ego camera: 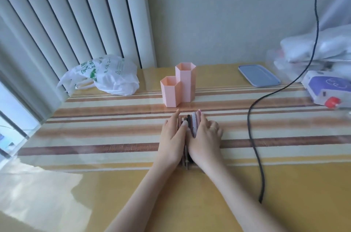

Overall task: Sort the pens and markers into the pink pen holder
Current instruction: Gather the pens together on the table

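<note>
A pink pen holder [178, 87] made of two joined hexagonal cups, one tall and one short, stands upright mid-table; both cups look empty. Just in front of it lies a bundle of pens and markers [190, 124], dark and light barrels side by side, pointing away from me. My left hand [173, 133] presses flat against the bundle's left side and my right hand [206, 135] against its right side, squeezing it between them. The palms and wrists hide most of the barrels; only the far tips and near ends show.
A white plastic bag [106, 76] lies at the back left. A grey-blue tray [259, 75] sits at the back right, with a purple-and-white box [326, 87] and wrapped packages [315, 49] beyond it. A black cable [254, 136] hangs down and crosses the striped table [95, 131] on my right.
</note>
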### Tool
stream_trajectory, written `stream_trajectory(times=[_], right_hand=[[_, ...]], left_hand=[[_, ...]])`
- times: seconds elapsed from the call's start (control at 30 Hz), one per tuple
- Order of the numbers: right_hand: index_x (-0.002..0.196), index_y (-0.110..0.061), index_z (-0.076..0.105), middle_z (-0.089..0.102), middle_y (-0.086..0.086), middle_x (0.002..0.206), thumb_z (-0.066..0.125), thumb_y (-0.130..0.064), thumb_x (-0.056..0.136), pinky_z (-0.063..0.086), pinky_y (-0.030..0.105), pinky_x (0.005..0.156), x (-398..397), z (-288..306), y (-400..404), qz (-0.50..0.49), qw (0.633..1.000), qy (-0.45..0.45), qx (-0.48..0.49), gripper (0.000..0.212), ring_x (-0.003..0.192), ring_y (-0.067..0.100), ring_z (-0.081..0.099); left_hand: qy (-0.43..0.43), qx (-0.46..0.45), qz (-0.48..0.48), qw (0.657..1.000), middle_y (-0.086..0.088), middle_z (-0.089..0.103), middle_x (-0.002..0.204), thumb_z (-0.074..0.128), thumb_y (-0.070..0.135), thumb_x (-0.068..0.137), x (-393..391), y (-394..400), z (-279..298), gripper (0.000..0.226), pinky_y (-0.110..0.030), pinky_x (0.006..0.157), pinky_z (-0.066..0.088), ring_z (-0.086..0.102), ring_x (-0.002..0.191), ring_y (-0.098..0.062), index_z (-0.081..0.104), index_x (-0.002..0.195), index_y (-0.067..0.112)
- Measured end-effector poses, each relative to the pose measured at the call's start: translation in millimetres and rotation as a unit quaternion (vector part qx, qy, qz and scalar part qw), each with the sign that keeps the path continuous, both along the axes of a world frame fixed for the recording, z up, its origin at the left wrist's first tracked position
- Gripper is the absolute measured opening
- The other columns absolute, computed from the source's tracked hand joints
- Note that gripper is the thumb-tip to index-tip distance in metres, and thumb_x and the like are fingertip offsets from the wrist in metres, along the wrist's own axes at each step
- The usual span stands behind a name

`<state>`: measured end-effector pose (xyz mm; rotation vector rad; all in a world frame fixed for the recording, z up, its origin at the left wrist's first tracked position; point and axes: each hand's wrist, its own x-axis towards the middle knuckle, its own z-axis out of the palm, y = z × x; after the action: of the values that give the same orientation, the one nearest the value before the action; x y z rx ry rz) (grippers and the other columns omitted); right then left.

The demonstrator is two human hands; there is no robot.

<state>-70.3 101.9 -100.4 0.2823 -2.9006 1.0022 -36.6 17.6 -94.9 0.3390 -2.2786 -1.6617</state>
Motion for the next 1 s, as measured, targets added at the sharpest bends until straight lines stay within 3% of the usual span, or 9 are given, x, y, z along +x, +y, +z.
stream_trajectory(times=[0.07,0.17,0.3,0.37,0.43,0.53,0.67,0.83,1.0], right_hand=[[0.151,-0.014,0.008,0.039,0.015,0.14,0.037,-0.044,0.095,0.017,0.034,0.106,2.7,0.3,-4.0,0.017,1.0,-0.009,-0.018,0.069,0.126,0.03,0.03],[0.151,-0.018,0.009,0.04,0.011,0.141,0.038,-0.047,0.094,0.017,0.032,0.107,6.2,-1.3,-11.5,0.027,0.998,-0.023,-0.05,0.07,0.13,0.028,0.029],[0.151,-0.02,0.007,0.042,0.008,0.141,0.046,-0.043,0.093,0.024,0.031,0.11,12.0,0.8,-15.7,0.044,0.994,-0.028,-0.097,0.074,0.131,0.025,0.028],[0.151,-0.02,0.009,0.044,0.007,0.141,0.052,-0.04,0.092,0.028,0.036,0.11,12.6,2.7,-15.4,0.053,0.99,-0.038,-0.125,0.076,0.13,0.025,0.03],[0.151,-0.021,0.013,0.05,0.007,0.135,0.057,-0.039,0.088,0.033,0.038,0.107,12.2,2.8,-13.9,0.044,0.986,-0.053,-0.151,0.078,0.128,0.026,0.033],[0.149,-0.028,0.02,0.057,0.007,0.119,0.061,-0.031,0.084,0.041,0.04,0.101,11.2,2.8,-11.1,0.033,0.976,-0.083,-0.199,0.076,0.124,0.025,0.04],[0.149,-0.03,0.018,0.059,0.006,0.116,0.061,-0.031,0.081,0.043,0.041,0.099,12.4,3.2,-11.4,0.033,0.975,-0.091,-0.201,0.08,0.121,0.025,0.044],[0.149,-0.029,0.018,0.06,0.009,0.118,0.059,-0.027,0.084,0.041,0.04,0.101,15.1,2.2,-14.8,0.023,0.979,-0.073,-0.191,0.077,0.121,0.027,0.044],[0.15,-0.035,0.012,0.06,0.009,0.122,0.056,-0.036,0.087,0.042,0.045,0.1,19.2,6.9,0.5,0.008,0.986,-0.067,-0.152,0.077,0.121,0.03,0.048]], left_hand=[[0.01,0.022,0.004,1.0,0.018,0.039,0.129,0.037,0.028,0.1,-0.7,2.8,-0.5,0.042,-0.024,0.108,0.022,0.031,0.128,-0.001,0.033,0.142,0.027],[0.023,0.131,-0.009,0.991,0.016,0.038,0.143,0.041,0.038,0.096,-0.3,3.2,2.0,0.045,-0.026,0.111,0.023,0.032,0.132,0.001,0.035,0.14,0.033],[0.031,0.264,-0.011,0.964,0.009,0.052,0.134,0.044,0.046,0.084,-1.3,2.4,3.8,0.047,-0.028,0.107,0.034,0.048,0.122,-0.003,0.046,0.13,0.033],[0.034,0.331,-0.012,0.943,0.004,0.067,0.112,0.042,0.04,0.095,0.6,4.4,9.1,0.034,-0.022,0.088,0.048,0.064,0.102,-0.005,0.057,0.12,0.022],[0.019,0.371,-0.019,0.928,0.006,0.073,0.076,0.032,0.033,0.099,1.2,7.8,11.0,0.039,-0.016,0.06,0.052,0.069,0.069,-0.004,0.065,0.089,0.018],[-0.013,0.423,-0.044,0.905,0.005,0.071,0.064,0.029,0.036,0.099,1.4,11.5,10.6,0.057,-0.015,0.052,0.052,0.068,0.057,-0.008,0.073,0.067,0.022],[-0.028,0.461,-0.015,0.887,0.003,0.073,0.071,0.031,0.036,0.099,-2.5,5.9,6.3,0.041,-0.02,0.057,0.054,0.07,0.065,-0.011,0.066,0.089,0.018],[-0.047,0.463,-0.005,0.885,0.001,0.071,0.066,0.035,0.033,0.099,-0.5,8.7,10.3,0.039,-0.019,0.051,0.051,0.068,0.058,-0.011,0.067,0.084,0.016],[-0.06,0.449,0.024,0.891,-0.004,0.071,0.084,0.043,0.031,0.097,2.2,22.7,9.6,0.029,-0.031,0.068,0.05,0.067,0.077,-0.019,0.069,0.095,0.017]])
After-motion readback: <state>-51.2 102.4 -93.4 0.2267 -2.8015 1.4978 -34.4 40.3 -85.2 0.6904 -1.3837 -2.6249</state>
